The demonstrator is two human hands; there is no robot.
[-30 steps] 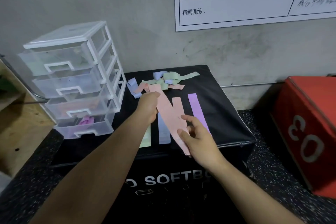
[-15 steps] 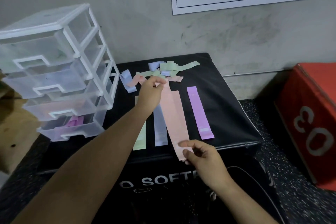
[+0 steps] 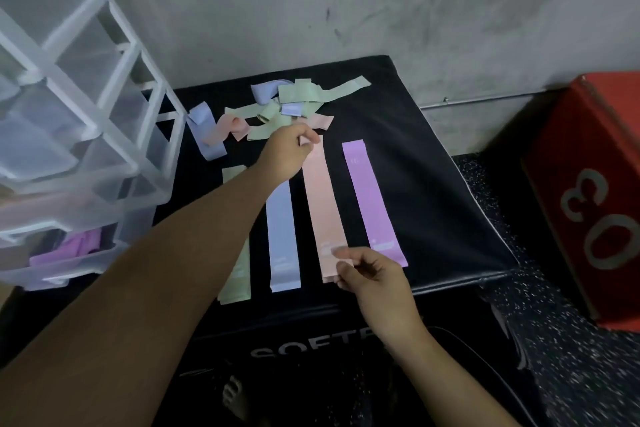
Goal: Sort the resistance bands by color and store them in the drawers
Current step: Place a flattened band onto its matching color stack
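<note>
The left hand point(image 3: 289, 152) pinches the pink band's point(image 3: 323, 215) top end; the right hand point(image 3: 372, 274) pinches its bottom end, mid-frame.

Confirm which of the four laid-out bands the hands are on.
The flat peach-pink resistance band, between the pale blue band and the purple band: left hand pinches its far end, right hand its near end.

The pink band point(image 3: 323, 204), slanted before, now lies straight between the blue band point(image 3: 282, 236) and purple band point(image 3: 370, 204).
</note>
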